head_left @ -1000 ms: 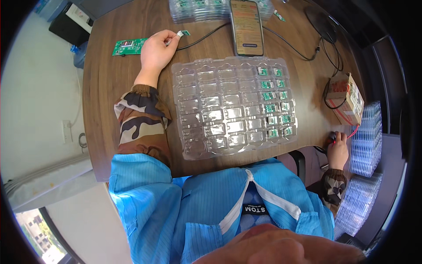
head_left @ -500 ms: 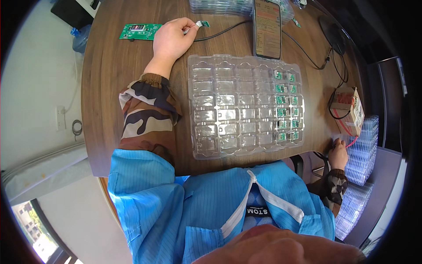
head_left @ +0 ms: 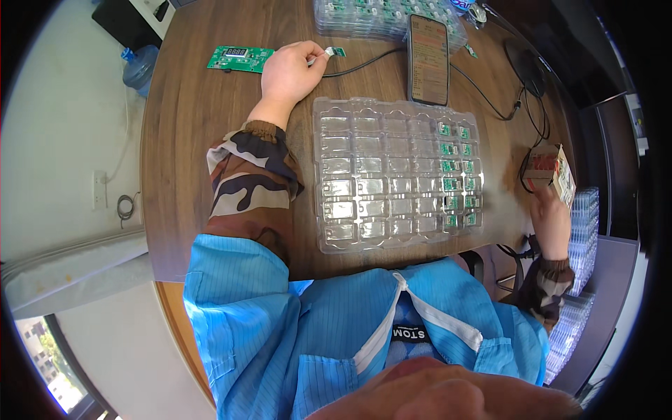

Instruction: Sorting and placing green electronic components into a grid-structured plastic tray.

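My left hand (head_left: 290, 72) rests at the back left, thumb and forefinger pinched at the white connector end of a small green circuit board (head_left: 339, 52). Partly under that hand lies a longer green circuit board (head_left: 241, 60) with a digit display. On the right, my right hand (head_left: 551, 222) is raised against the near side of a cardboard box (head_left: 548, 166); motion smears its fingers, so their grip is unclear. Between the hands lies a clear plastic tray (head_left: 373, 246), its two right columns filled with small green boards, its other pockets bare.
A phone (head_left: 428, 63) leans against stacked clear trays (head_left: 364, 29) at the back. Black cables (head_left: 483, 91) cross the desk (head_left: 189, 161) toward a round black base (head_left: 526, 59). More stacked trays (head_left: 584, 234) stand beyond the right edge. A water jug (head_left: 140, 68) is at the far left.
My right hand has risen from below the desk's right edge to the cardboard box. The display's red glow has gone. My left hand keeps its pinch; the whole view has shifted slightly.
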`<state>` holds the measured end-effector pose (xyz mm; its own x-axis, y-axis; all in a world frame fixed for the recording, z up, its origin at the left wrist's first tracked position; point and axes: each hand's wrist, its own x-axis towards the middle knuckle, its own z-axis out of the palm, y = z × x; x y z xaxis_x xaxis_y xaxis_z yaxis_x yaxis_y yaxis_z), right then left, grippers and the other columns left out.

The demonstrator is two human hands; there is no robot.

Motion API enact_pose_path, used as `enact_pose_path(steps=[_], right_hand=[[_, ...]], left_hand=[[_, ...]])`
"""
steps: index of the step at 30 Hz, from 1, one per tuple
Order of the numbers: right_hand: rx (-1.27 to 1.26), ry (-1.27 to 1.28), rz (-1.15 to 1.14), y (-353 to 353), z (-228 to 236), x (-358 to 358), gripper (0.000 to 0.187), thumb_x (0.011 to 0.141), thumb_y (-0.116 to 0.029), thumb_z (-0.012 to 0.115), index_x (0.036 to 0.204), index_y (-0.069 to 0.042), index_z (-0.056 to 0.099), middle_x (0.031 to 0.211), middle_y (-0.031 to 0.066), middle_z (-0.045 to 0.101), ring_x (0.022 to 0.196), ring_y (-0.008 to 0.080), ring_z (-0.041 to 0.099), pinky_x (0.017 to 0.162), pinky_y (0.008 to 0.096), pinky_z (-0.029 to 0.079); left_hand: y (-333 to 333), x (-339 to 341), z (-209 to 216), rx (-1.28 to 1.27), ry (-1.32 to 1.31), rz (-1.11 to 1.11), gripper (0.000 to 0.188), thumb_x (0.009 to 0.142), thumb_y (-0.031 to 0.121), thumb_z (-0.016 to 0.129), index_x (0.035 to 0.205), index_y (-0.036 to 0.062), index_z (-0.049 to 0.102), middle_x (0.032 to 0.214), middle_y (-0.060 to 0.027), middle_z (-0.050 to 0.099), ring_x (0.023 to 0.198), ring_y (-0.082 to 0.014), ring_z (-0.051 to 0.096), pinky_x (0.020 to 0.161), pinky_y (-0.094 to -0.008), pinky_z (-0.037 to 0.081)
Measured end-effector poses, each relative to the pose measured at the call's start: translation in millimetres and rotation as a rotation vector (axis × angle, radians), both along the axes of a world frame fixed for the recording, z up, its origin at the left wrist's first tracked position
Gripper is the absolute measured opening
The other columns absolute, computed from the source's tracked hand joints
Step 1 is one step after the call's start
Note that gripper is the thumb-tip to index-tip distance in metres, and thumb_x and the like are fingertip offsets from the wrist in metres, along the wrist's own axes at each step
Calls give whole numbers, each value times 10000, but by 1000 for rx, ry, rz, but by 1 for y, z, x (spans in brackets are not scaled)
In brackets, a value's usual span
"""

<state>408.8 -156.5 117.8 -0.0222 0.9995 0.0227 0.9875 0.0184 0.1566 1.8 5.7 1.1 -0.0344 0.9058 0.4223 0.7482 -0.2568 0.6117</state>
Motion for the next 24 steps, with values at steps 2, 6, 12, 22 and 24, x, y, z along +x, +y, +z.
enact_pose_path(steps=[2,6,12,22,24], right_hand=[[51,277,308,32,13,-60,138,761,-87,591,885,-27,586,774,134,601,700,295,598,604,348,469],[29,521,730,108,-5,-148,99,780,-137,582,836,-60,609,758,114,611,703,291,597,611,353,471],[86,422,731,191,-55,-245,189,743,-208,581,892,-108,643,804,102,645,772,288,618,696,383,500],[191,109,708,200,-68,-277,135,688,-135,586,746,-33,653,758,172,635,739,315,632,637,389,515],[247,67,701,213,-75,-279,127,701,-118,579,763,-38,655,751,160,636,722,303,635,622,378,515]], left_hand=[[-4,-7,-2,-5,-17,15,174,750,270,592,746,102,640,758,-69,629,718,-247,602,609,-356,468],[-5,-10,-4,2,-26,24,174,747,274,594,740,107,641,752,-76,627,718,-267,600,616,-364,471],[-1,-2,-2,8,-13,-31,198,750,283,611,789,92,644,762,-97,617,700,-260,597,607,-348,462],[-1,-3,1,-34,32,-1,188,744,291,601,750,106,637,747,-94,620,713,-282,595,617,-375,465],[-6,-10,-1,-95,47,73,183,746,302,584,733,128,638,762,-81,630,737,-285,600,636,-385,471]])
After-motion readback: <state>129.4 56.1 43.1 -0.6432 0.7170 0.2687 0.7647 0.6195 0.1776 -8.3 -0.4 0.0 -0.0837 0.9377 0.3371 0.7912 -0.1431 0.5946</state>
